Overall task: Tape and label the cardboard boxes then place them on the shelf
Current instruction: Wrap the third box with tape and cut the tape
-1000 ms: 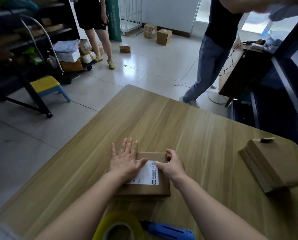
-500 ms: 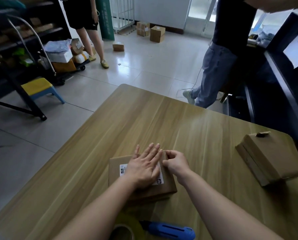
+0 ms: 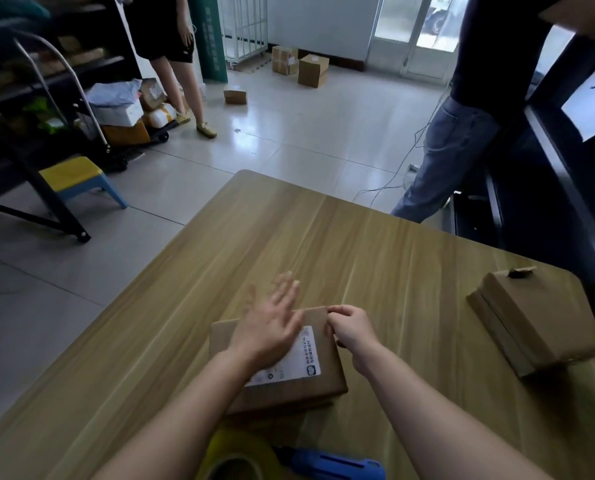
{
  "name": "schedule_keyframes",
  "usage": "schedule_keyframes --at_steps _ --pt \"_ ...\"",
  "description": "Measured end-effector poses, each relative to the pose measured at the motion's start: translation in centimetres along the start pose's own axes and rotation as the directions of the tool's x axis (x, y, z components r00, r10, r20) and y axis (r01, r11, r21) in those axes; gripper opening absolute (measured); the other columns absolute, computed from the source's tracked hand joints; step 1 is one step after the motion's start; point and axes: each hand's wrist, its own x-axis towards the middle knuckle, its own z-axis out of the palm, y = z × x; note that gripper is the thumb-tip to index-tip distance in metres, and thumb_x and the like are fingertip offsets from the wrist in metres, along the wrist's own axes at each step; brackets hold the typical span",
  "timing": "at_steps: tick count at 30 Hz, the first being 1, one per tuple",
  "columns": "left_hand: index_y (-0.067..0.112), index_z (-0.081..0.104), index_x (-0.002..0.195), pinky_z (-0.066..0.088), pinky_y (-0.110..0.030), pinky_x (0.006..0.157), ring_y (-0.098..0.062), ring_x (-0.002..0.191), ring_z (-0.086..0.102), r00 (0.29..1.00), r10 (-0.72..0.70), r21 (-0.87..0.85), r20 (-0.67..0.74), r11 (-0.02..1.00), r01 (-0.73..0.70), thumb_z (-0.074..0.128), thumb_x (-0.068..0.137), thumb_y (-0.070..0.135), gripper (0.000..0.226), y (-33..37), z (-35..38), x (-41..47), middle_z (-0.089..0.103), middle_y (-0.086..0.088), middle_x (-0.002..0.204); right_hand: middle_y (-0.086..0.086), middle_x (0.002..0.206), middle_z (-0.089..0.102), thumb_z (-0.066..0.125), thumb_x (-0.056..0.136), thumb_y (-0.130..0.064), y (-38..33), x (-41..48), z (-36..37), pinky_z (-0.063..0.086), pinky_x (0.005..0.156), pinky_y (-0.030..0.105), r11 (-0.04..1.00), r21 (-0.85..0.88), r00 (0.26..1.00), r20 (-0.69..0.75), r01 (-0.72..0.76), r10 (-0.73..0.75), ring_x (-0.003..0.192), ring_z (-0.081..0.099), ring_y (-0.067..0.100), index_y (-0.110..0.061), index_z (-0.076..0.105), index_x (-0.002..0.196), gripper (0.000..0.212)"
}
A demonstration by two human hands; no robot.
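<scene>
One cardboard box lies flat on the table, close to the person; it looks almost square, so its long axis is unclear. Print lines on the label run away from the person. The left hand presses the label with straight fingers, and the right hand pinches the far right corner with curled fingers

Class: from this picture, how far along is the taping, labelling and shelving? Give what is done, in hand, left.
Done: a label lies on the near box. In hand: the left hand presses on the label while the right hand grips the box's edge. Left: both it and the second box, which shows no label, sit on the table, not shelved.
</scene>
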Motion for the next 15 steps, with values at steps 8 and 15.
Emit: schedule_keyframes --at_steps 8,15 --pt "0.008 0.044 0.142 0.033 -0.050 0.112 -0.035 0.124 0.054 0.649 -0.614 -0.783 0.449 0.079 0.617 0.022 0.068 0.089 0.112 -7.6 0.2 -3.5 0.061 -0.019 0.128 0.011 0.107 0.071 0.027 0.094 -0.070 -0.1 1.0 1.9 0.049 0.099 0.046 0.987 0.040 0.980 0.135 -0.155 0.149 0.103 0.066 0.028 -0.015 0.062 0.107 0.066" --pt "0.008 0.067 0.087 0.057 -0.042 0.074 -0.029 0.071 0.071 0.670 -0.473 -0.801 0.572 -0.145 0.581 0.033 0.079 0.082 0.082 -6.7 0.5 -3.9 0.073 -0.015 0.079 0.010 0.086 0.070 0.028 0.104 -0.049 -0.4 0.7 2.4 0.055 0.086 0.044 0.976 0.069 0.964 0.187 -0.207 0.191 0.081 0.068 0.027 -0.012 0.058 0.107 0.048"
